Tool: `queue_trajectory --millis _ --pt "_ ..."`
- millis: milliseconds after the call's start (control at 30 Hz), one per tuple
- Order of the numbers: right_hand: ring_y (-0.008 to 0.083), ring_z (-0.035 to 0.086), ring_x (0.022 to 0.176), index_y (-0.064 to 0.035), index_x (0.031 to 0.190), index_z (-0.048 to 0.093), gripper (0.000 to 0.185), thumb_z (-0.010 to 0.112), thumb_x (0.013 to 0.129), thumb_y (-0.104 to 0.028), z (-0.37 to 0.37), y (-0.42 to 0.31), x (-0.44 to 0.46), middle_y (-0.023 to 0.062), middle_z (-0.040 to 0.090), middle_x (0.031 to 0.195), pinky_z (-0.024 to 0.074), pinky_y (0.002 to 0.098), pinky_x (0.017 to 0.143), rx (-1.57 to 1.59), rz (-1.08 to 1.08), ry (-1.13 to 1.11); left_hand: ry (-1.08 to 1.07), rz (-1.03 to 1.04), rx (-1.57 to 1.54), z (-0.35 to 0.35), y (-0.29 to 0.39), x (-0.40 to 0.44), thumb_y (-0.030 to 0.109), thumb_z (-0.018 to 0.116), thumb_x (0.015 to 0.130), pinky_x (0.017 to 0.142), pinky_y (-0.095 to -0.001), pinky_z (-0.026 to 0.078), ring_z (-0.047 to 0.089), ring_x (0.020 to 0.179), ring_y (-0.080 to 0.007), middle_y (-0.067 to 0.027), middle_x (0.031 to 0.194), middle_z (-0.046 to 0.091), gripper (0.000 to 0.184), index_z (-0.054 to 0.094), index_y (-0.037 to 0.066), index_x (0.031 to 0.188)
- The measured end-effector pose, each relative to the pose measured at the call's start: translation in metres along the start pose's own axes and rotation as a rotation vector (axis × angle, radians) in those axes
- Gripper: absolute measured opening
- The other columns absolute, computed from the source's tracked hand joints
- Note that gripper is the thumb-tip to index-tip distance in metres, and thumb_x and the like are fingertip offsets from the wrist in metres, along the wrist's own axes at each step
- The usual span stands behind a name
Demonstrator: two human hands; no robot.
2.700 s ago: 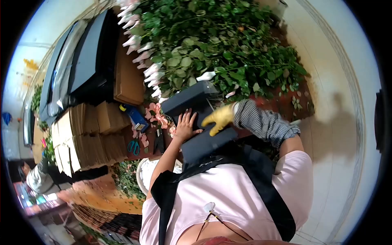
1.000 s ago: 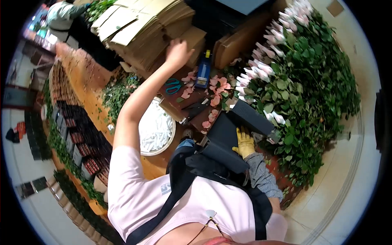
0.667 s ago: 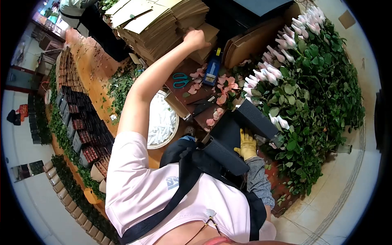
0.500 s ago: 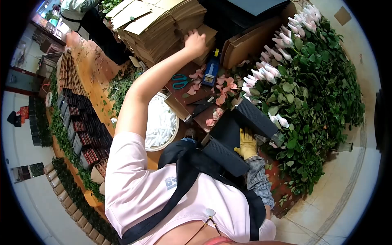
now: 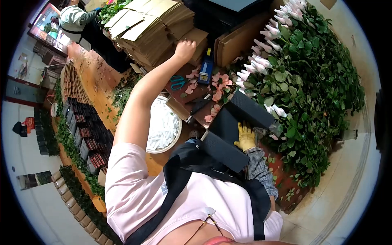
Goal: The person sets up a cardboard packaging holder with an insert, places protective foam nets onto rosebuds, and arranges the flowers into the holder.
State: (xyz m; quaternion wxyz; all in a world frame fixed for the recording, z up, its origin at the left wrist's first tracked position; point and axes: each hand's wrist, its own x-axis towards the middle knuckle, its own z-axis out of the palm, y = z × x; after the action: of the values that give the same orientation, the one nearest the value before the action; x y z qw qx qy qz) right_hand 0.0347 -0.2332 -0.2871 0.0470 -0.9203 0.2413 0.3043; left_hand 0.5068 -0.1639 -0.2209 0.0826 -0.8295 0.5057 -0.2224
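Note:
My bare left hand [image 5: 185, 50] is stretched forward to the lower brown cardboard pieces [image 5: 198, 39] beside a tall cardboard stack [image 5: 151, 28]. Its fingers are curled together, and what lies between them is hidden. In a yellow glove, my right hand [image 5: 246, 138] lies flat with fingers extended on the black inside of a folded black holder [image 5: 226, 122]. The holder has two raised dark side blocks and sits against my apron. Left of it are a blue tool with a yellow top [image 5: 206, 69], teal-handled scissors [image 5: 177, 83] and pink petals [image 5: 223, 83].
White-netted roses with thick leaves [image 5: 302, 81] fill the right side. A round basket of white pieces [image 5: 164, 126] stands at left. Black sheets [image 5: 234, 8] are stacked at the back. Another person [image 5: 83, 30] stands at the far left, near rows of bundles [image 5: 87, 134].
The view has shifted slightly, so the table things appear a little further left. My left hand stays at the cardboard, fingers still curled. My right hand remains flat on the holder.

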Motion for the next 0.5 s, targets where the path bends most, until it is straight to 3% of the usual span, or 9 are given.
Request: queue_trajectory --millis 133,267,333,400,467,500 --pt "0.0333 0.017 0.148 -0.0075 0.156 0.013 0.112 0.079 0.074 -0.046 0.0 0.001 -0.001 0.0165 0.016 0.162 0.021 0.0441 0.12 0.022 -0.015 0.004 0.094 0.086 0.044 0.001 -0.001 0.005 0.017 0.059 0.084 0.072 -0.036 0.05 0.067 0.083 -0.024 -0.0089 0.088 0.068 0.015 0.065 0.008 0.094" --pt "0.0333 0.016 0.149 -0.0072 0.156 0.013 0.111 0.079 0.074 -0.045 0.007 0.004 -0.001 0.0162 0.016 0.162 0.0185 0.0448 0.121 0.069 -0.033 0.047 0.446 -0.008 0.152 -0.058 -0.018 0.012 0.015 0.062 0.082 0.065 -0.0351 0.048 0.061 0.08 -0.0222 -0.0042 0.085 0.061 0.013 0.066 0.009 0.093" --pt "0.0336 0.016 0.149 -0.0072 0.156 0.014 0.112 0.079 0.073 -0.045 0.015 0.007 0.003 0.0163 0.016 0.162 0.0182 0.0454 0.121 0.063 -0.025 0.051 0.539 -0.084 -0.088 -0.098 -0.017 0.004 0.018 0.063 0.086 0.071 -0.034 0.053 0.064 0.083 -0.0238 -0.0062 0.086 0.064 0.015 0.07 0.011 0.098" --pt "0.0341 0.015 0.149 -0.0075 0.156 0.014 0.112 0.078 0.073 -0.046 0.023 0.011 0.004 0.0164 0.015 0.162 0.0182 0.0463 0.12 0.028 -0.064 0.112 0.408 -0.099 -0.556 -0.129 0.0 -0.017 0.019 0.061 0.092 0.076 -0.0337 0.055 0.069 0.084 -0.022 -0.0077 0.092 0.07 0.019 0.07 0.008 0.105" --pt "0.0338 0.017 0.148 -0.0085 0.156 0.015 0.11 0.078 0.073 -0.045 0.018 0.011 0.004 0.0157 0.018 0.161 0.0186 0.0462 0.12 0.042 -0.064 0.103 -0.241 0.067 -1.25 -0.142 0.016 -0.046 0.019 0.059 0.096 0.076 -0.0342 0.057 0.07 0.085 -0.0194 -0.0088 0.097 0.073 0.023 0.068 0.006 0.112" --pt "0.0336 0.019 0.147 -0.0096 0.156 0.016 0.109 0.078 0.073 -0.044 0.015 0.01 0.003 0.015 0.021 0.16 0.0191 0.0461 0.12 0.051 -0.063 0.101 -0.588 0.034 -1.286 -0.171 0.03 -0.065 0.018 0.06 0.095 0.075 -0.0326 0.058 0.069 0.085 -0.0172 -0.0085 0.097 0.073 0.023 0.068 0.004 0.112"
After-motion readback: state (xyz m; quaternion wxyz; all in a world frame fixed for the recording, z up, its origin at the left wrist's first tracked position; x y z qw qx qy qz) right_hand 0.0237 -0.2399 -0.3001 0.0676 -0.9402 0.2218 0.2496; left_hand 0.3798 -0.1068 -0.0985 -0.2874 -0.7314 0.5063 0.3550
